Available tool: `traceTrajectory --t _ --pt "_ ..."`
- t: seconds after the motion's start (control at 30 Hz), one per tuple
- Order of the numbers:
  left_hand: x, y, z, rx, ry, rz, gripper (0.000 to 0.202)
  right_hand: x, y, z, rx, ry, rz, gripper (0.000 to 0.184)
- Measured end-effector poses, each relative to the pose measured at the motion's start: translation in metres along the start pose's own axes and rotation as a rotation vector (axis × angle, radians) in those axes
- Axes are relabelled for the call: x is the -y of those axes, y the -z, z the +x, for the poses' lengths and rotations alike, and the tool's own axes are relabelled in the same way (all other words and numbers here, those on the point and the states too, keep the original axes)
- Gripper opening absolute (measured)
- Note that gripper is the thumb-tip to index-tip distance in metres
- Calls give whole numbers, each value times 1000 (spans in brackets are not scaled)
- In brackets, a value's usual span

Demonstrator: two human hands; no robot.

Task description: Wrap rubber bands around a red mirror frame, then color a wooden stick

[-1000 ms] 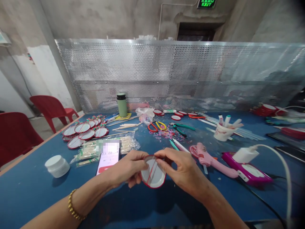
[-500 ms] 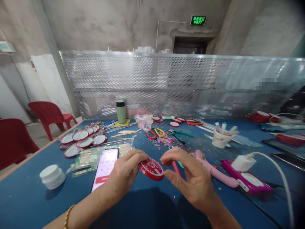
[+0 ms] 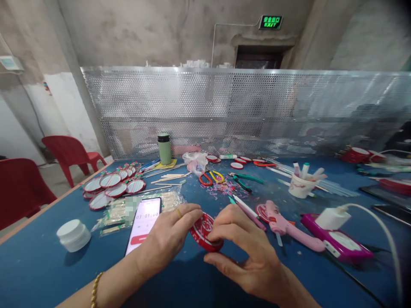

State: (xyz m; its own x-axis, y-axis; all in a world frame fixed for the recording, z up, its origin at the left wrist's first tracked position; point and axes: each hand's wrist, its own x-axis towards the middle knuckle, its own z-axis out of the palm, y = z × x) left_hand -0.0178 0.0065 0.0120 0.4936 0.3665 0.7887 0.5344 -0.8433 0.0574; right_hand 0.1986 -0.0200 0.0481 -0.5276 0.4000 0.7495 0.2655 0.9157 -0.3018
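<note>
A small red drum-like disc point(image 3: 201, 237) with a white printed pattern is tilted above the blue table. My left hand point(image 3: 173, 231) is closed on its left edge, fingertips along the rim and a ring on one finger. My right hand point(image 3: 247, 252) is at the disc's right side, its index finger over the printed face and its thumb below the lower rim. Just right of that hand, a pink glue gun point(image 3: 290, 233) lies near another red printed disc point(image 3: 261, 212). A phone point(image 3: 144, 224) with a lit timer screen lies beside my left forearm.
White-faced, red-rimmed discs point(image 3: 111, 180) are piled at left, near bagged wooden sticks point(image 3: 117, 216) and a white jar point(image 3: 73, 235). Pliers point(image 3: 245, 179), a cup of markers point(image 3: 301, 187) and a purple device point(image 3: 337, 239) with a white cable stand farther right. A perforated metal screen point(image 3: 205, 107) closes the back.
My right hand has moved left onto the disc; before, its finger and thumb were spread beside the rim. The disc has tilted slightly more. The view has shifted a little.
</note>
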Motion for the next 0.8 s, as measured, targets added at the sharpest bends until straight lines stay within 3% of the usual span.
traceTrajectory --t 0.1,0.2,0.3,0.37,0.47,0.57,0.67,0.77,0.8 --pt "-3 1 2 -11 8 -40 33 -1 2 -2 -17 -32 67 20" --pt "-8 3 10 -57 137 -157 27 -10 5 -4 -209 -148 63 14" --pt "-11 5 20 -56 537 -445 20 -22 13 -5 -511 -333 -99 11" --pt "-12 6 26 -17 806 -697 20 -27 24 -4 -583 -418 -183 13" --pt "-12 6 31 17 1013 -960 20 -25 48 3 -465 -467 -332 17" --pt "-12 3 29 39 1059 -1099 22 -25 74 18 -299 -490 -490 20" --pt "-12 -6 23 88 1102 -1201 26 -44 93 38 -133 -578 -650 22" --pt "-12 -16 18 134 1161 -1264 30 -79 92 57 249 -702 -834 25" --pt "-11 -19 17 140 1172 -1267 30 -91 87 61 324 -714 -841 23"
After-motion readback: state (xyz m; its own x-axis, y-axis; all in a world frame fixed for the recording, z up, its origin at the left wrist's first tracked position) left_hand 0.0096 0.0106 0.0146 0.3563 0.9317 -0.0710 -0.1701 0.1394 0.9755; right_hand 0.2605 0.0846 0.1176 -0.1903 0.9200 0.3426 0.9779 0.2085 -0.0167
